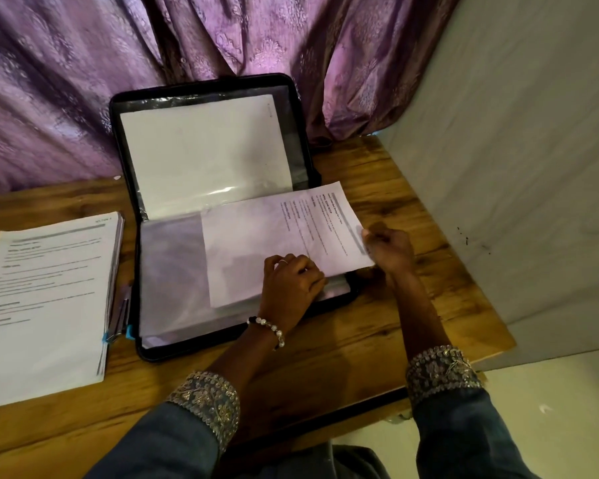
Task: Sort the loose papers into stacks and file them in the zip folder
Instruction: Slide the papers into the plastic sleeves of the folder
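A black zip folder (125, 140) lies open on the wooden table, its lid propped against the curtain with a white sheet in a clear sleeve. A printed paper (284, 236) sits partway inside a clear sleeve on the folder's lower half, its right end sticking out. My right hand (389, 248) pinches that right edge. My left hand (291, 281) has its fingers curled on the sleeve's near edge beside the paper. A stack of printed papers (45, 299) lies on the table to the left.
The wooden table (377, 326) ends at the right near a grey wall (516, 167). A purple curtain (66, 81) hangs behind the folder. A small metal and blue object (121, 323), which I cannot identify, lies between the stack and the folder.
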